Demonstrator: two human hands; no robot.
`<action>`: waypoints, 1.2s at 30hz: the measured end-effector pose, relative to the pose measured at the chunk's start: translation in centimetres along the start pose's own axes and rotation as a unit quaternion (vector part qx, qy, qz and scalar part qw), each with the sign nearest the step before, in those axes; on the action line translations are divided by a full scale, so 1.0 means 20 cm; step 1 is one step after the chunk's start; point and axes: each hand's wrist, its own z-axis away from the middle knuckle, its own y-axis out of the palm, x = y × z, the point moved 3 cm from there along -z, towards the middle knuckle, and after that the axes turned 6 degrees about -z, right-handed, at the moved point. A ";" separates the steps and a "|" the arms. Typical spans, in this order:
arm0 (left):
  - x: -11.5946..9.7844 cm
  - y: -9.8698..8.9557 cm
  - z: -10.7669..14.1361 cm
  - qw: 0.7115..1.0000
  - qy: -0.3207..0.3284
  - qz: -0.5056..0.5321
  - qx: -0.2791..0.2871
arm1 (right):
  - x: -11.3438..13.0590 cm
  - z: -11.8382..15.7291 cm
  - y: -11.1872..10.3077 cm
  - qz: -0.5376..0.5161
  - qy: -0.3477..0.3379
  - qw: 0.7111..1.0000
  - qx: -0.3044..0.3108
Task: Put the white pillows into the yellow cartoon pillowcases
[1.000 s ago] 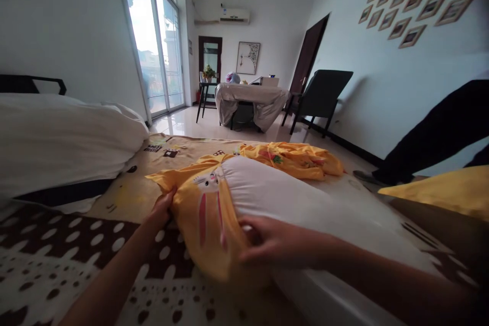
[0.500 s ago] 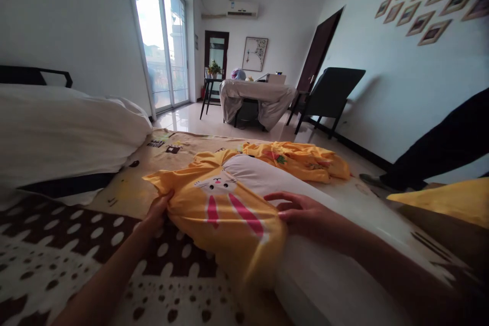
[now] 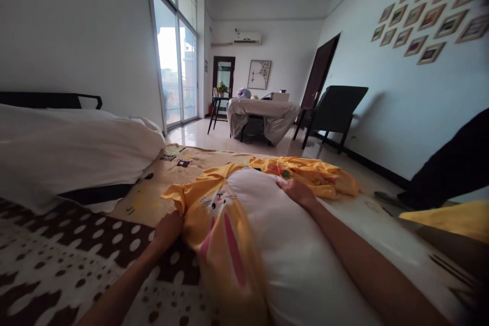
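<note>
A yellow cloth (image 3: 202, 214) with a white rabbit face and pink ears, perhaps a pillowcase, is draped over the left part of a plump white pillow (image 3: 301, 260). My left hand (image 3: 168, 232) is closed on the cloth's left edge, by a bunched corner. On the pillow's far right edge, my right hand (image 3: 298, 192) has its fingers closed, pinching the white fabric. The cloth's near end hangs down in a blur toward me. Just beyond my right hand lies a second yellow cloth (image 3: 324, 178), crumpled, with a carrot print.
Everything lies on a patterned bed sheet (image 3: 183, 168). A large white pillow (image 3: 76, 147) rests at the left. Another yellow fabric (image 3: 454, 219) is at the right edge, near a person's dark trouser leg (image 3: 451, 163). A covered table (image 3: 263, 109) and dark chair (image 3: 338, 109) stand beyond.
My right hand has left the rabbit cloth's right side and moved to the pillow's far edge. The cloth has slid left, baring more pillow. My left hand keeps its hold. The view has tilted up.
</note>
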 end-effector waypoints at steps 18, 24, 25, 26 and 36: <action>-1.28 -0.15 0.54 0.827 0.413 -0.310 -0.223 | 0.17 0.73 -0.64 0.241 -0.392 0.781 -0.423; -1.26 -0.09 0.43 0.838 0.407 -0.329 -0.156 | 0.16 0.70 -0.64 0.262 -0.429 0.811 -0.298; -1.25 -0.10 0.42 0.852 0.395 -0.312 -0.148 | 0.20 0.69 -0.64 0.257 -0.427 0.818 -0.288; -1.25 -0.11 0.40 0.864 0.383 -0.294 -0.140 | 0.25 0.69 -0.63 0.248 -0.420 0.828 -0.278; -1.23 -0.14 0.27 0.828 0.370 -0.422 0.001 | 0.54 0.58 -0.38 0.185 -0.410 0.883 -0.133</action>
